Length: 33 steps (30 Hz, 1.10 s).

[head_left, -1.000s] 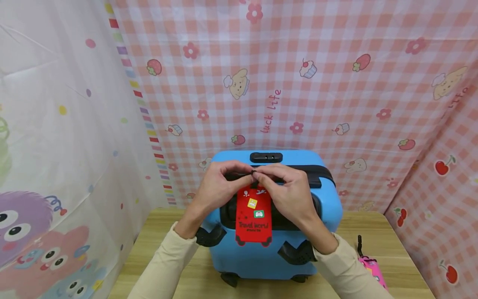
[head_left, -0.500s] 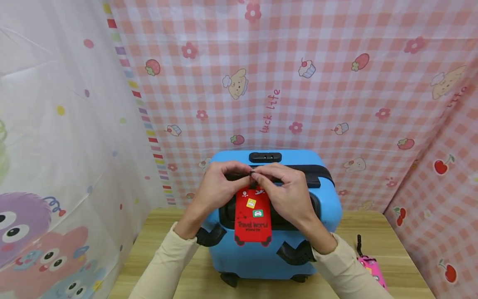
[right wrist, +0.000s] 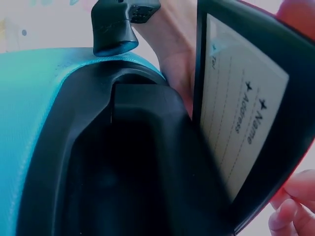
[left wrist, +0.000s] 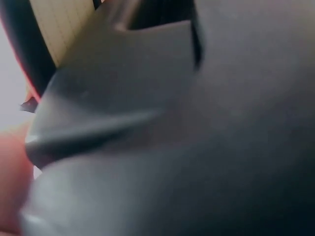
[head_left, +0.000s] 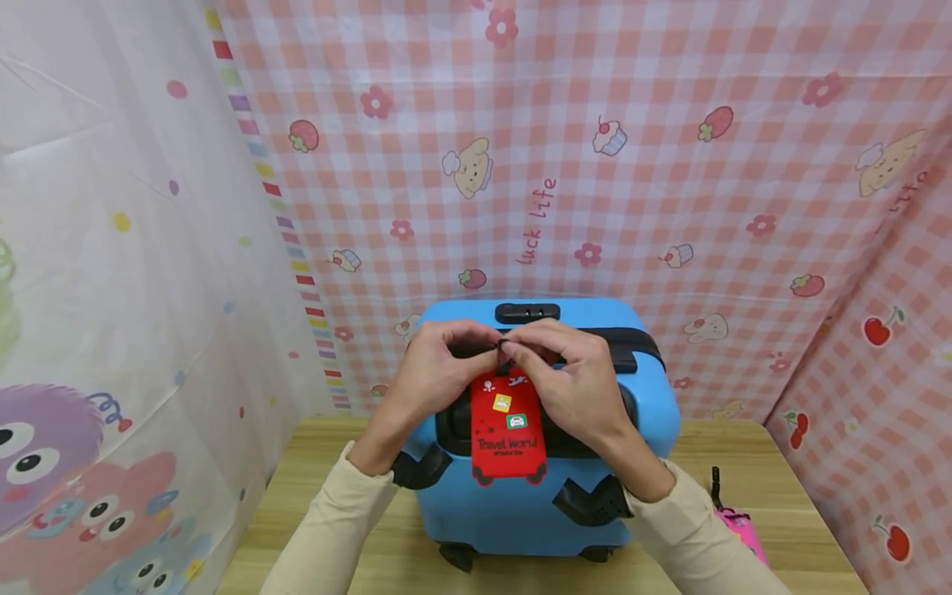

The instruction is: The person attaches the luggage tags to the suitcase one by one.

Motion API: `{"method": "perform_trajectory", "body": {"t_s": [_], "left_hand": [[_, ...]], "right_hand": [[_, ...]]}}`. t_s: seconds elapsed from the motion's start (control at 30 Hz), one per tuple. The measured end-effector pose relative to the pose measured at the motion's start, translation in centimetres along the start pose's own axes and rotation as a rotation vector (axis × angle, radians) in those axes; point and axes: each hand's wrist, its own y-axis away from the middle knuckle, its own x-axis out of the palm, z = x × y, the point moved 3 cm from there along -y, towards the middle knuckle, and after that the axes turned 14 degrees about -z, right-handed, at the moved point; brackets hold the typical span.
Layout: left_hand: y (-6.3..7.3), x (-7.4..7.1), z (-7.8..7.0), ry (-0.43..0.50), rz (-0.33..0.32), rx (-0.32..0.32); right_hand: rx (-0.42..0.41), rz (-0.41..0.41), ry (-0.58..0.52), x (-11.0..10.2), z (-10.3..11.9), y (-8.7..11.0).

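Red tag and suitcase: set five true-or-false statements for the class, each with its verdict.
1. The red tag hangs in front of the suitcase. True.
2. The suitcase is pink. False: it is blue.
3. The left hand is far from the right hand. False: they meet at the strap.
4. The pink tag lies on the table. True.
5. In the right wrist view, the card reads Name, Address and Tel. True.

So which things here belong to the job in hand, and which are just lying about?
Part of the job, it seems:
black strap, pinched by the left hand and right hand
red tag, hanging below the hands
blue suitcase, behind the red tag

Just lying about:
pink tag on the wooden table, in neither hand
checked cloth, hanging behind
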Motion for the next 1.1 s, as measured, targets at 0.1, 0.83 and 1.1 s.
{"method": "perform_trajectory", "body": {"t_s": [0.1, 0.83, 1.1], "left_hand": [[0.0, 0.0, 0.0, 0.003, 0.006, 0.006], [0.0, -0.2, 0.4, -0.029, 0.008, 0.033], [0.1, -0.4, 0.5, -0.067, 0.052, 0.031]], "right_hand": [[0.069, 0.048, 0.012, -0.1, 0.1, -0.2], [0.197, 0.187, 0.089, -0.5, -1.0, -1.7], [0.262, 0.227, 0.132, -0.2, -1.3, -1.6]]}}
